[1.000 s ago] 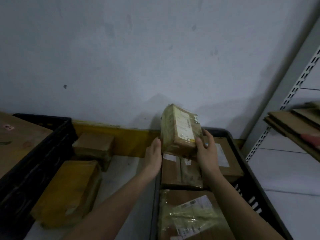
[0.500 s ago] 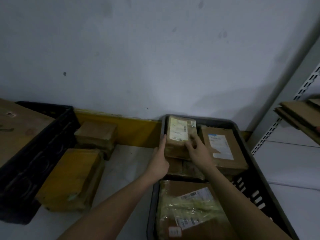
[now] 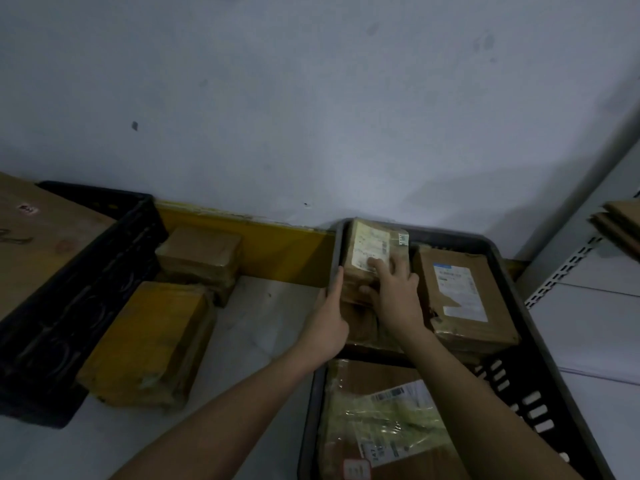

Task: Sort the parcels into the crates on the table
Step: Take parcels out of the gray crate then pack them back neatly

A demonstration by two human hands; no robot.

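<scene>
R hand (image 3: 394, 292): grip flat, fingers spread on small taped parcel (image 3: 375, 258), pressing it down, likely to seat it. L hand (image 3: 329, 320): straight fingers along grey crate (image 3: 337, 258) rim at parcel's 9 o'clock, prob. steadying. Parcel lies at crate's 11 o'clock corner atop another; labelled parcel (image 3: 457, 292) at its 3 o'clock. Outward, 9 o'clock: yellow parcel (image 3: 152, 341) on table (image 3: 256, 341), black crate (image 3: 69, 306) beyond.

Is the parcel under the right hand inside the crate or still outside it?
Inside. The parcel lies flat in the crate, within its rim, atop other parcels, with the right hand on it.
</scene>
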